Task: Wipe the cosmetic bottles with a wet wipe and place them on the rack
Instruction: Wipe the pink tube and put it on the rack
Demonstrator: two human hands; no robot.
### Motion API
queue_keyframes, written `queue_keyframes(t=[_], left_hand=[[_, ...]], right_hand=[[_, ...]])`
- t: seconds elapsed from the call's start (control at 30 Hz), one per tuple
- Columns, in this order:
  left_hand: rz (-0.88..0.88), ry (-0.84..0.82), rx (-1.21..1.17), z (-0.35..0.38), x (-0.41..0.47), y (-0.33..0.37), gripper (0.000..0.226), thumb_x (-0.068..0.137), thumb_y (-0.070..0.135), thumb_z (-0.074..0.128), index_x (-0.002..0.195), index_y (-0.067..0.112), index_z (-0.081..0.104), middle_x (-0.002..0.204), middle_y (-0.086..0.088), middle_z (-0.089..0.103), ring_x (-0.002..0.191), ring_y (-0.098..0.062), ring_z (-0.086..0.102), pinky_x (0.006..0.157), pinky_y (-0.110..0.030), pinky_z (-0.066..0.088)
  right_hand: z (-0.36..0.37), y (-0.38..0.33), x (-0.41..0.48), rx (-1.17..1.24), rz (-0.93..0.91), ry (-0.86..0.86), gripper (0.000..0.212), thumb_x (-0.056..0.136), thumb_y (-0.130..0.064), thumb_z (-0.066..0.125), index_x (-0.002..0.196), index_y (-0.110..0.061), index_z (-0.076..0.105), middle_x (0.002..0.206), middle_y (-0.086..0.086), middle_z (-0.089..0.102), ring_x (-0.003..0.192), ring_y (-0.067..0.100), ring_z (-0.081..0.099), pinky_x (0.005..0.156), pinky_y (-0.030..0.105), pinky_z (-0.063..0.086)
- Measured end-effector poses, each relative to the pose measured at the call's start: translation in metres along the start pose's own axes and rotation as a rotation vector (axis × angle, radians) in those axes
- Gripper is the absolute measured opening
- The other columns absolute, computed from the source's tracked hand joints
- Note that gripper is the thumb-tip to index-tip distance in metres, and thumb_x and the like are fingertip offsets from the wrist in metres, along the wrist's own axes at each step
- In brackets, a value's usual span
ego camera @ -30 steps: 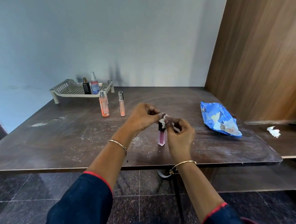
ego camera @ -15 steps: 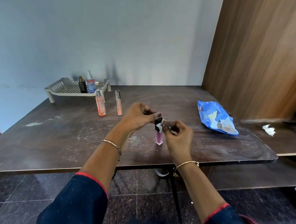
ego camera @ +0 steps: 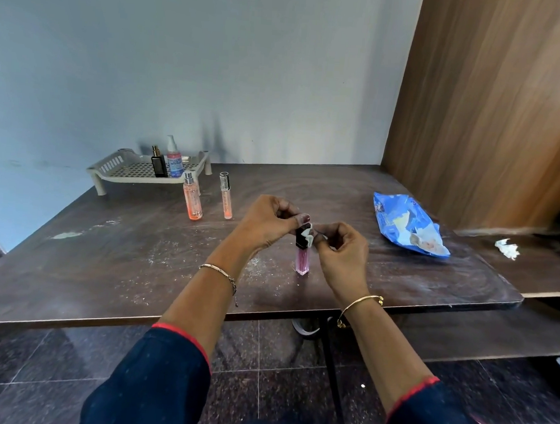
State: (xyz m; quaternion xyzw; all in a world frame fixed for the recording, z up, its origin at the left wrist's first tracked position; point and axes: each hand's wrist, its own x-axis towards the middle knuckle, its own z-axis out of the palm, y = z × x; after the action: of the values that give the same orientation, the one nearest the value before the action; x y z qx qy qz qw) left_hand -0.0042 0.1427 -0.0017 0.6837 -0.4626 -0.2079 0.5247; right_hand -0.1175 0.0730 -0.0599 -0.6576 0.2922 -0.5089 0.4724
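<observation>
No text can be read. The pump bottle (ego camera: 174, 160) on the rack (ego camera: 111, 166) carries a blue label whose print is too small to make out. The slim clear tube (ego camera: 226, 197) has lettering down its side, blurred. The blue wipes pack (ego camera: 399, 219) shows pale markings, also illegible.

Reaching forward with both arms, left hand (ego camera: 264, 225) and right hand (ego camera: 343, 253) close together, fingers of both curled in, fingertips and thumbs pinching.
</observation>
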Motion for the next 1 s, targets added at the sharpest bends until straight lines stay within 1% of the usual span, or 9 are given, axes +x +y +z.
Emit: queue_keyframes(t=[0.07,0.17,0.33,0.43,0.53,0.7,0.8,0.9,1.0], left_hand=[[0.004,0.031,0.008,0.001,-0.002,-0.001,0.017,0.085,0.007,0.068,0.093,-0.008,0.068,0.082,-0.018,0.069,0.069,-0.016,0.064,0.076,-0.024,0.056],[0.022,0.071,0.024,0.005,-0.004,-0.004,0.017,0.085,0.010,0.067,0.091,-0.005,0.068,0.089,-0.019,0.071,0.073,-0.019,0.067,0.077,-0.026,0.056],[0.085,0.084,0.182,0.006,-0.002,-0.008,0.026,0.084,0.031,0.069,0.080,0.005,0.072,0.080,-0.016,0.071,0.068,-0.014,0.059,0.071,-0.030,0.050],[0.116,0.041,0.211,0.001,0.001,-0.008,0.018,0.079,0.027,0.074,0.075,0.010,0.070,0.083,-0.004,0.073,0.081,-0.016,0.068,0.084,-0.036,0.055],[0.134,0.005,0.269,-0.002,0.004,-0.006,0.010,0.077,0.023,0.076,0.073,0.019,0.068,0.081,0.004,0.072,0.083,-0.015,0.069,0.086,-0.041,0.055],[0.092,0.002,0.233,0.003,0.006,-0.005,0.012,0.076,0.023,0.077,0.073,0.021,0.065,0.083,-0.008,0.074,0.086,-0.025,0.070,0.085,-0.047,0.055],[0.100,-0.009,0.266,0.004,0.009,-0.007,0.010,0.077,0.029,0.076,0.078,0.020,0.072,0.080,-0.006,0.075,0.084,-0.024,0.071,0.083,-0.045,0.056],[0.098,0.008,0.282,0.004,0.013,-0.007,0.011,0.076,0.032,0.077,0.075,0.022,0.072,0.079,-0.005,0.075,0.081,-0.022,0.070,0.083,-0.043,0.056],[0.072,-0.001,0.263,0.005,0.017,-0.006,0.015,0.076,0.031,0.077,0.075,0.018,0.071,0.078,-0.009,0.074,0.080,-0.024,0.071,0.083,-0.044,0.056]], right_hand=[[-0.002,0.005,-0.003,-0.016,0.023,-0.025,0.018,0.076,0.003,0.071,0.071,-0.014,0.068,0.071,0.001,0.067,0.062,0.006,0.057,0.059,0.015,0.046],[-0.006,0.010,-0.006,-0.057,0.055,-0.070,0.013,0.073,0.007,0.072,0.074,-0.006,0.070,0.071,0.003,0.068,0.056,-0.004,0.059,0.057,0.007,0.046],[-0.010,0.011,0.002,-0.157,0.078,-0.058,0.027,0.072,0.000,0.074,0.065,-0.026,0.068,0.068,-0.010,0.069,0.056,-0.009,0.060,0.059,0.008,0.048],[-0.009,0.009,0.002,-0.117,0.071,-0.027,0.027,0.073,0.000,0.074,0.065,-0.025,0.067,0.069,-0.008,0.069,0.059,-0.002,0.061,0.063,0.018,0.051],[-0.008,0.001,0.001,-0.030,0.008,0.071,0.028,0.075,0.001,0.072,0.069,-0.025,0.065,0.068,-0.008,0.067,0.058,-0.004,0.061,0.060,0.012,0.048],[-0.001,0.000,-0.008,0.005,-0.002,0.054,0.022,0.074,-0.001,0.074,0.070,-0.021,0.067,0.070,-0.006,0.068,0.063,0.001,0.063,0.065,0.014,0.050],[-0.001,0.006,-0.009,-0.086,0.013,0.046,0.016,0.071,-0.006,0.078,0.067,-0.017,0.068,0.065,-0.012,0.066,0.056,-0.005,0.061,0.060,0.012,0.050],[-0.002,0.010,-0.007,-0.255,0.022,0.015,0.018,0.068,-0.016,0.081,0.061,-0.022,0.065,0.063,-0.012,0.067,0.058,0.002,0.063,0.061,0.018,0.051],[-0.001,0.015,-0.008,-0.458,-0.007,-0.026,0.020,0.066,-0.026,0.081,0.058,-0.021,0.063,0.063,-0.006,0.069,0.054,-0.002,0.058,0.054,0.009,0.043]])
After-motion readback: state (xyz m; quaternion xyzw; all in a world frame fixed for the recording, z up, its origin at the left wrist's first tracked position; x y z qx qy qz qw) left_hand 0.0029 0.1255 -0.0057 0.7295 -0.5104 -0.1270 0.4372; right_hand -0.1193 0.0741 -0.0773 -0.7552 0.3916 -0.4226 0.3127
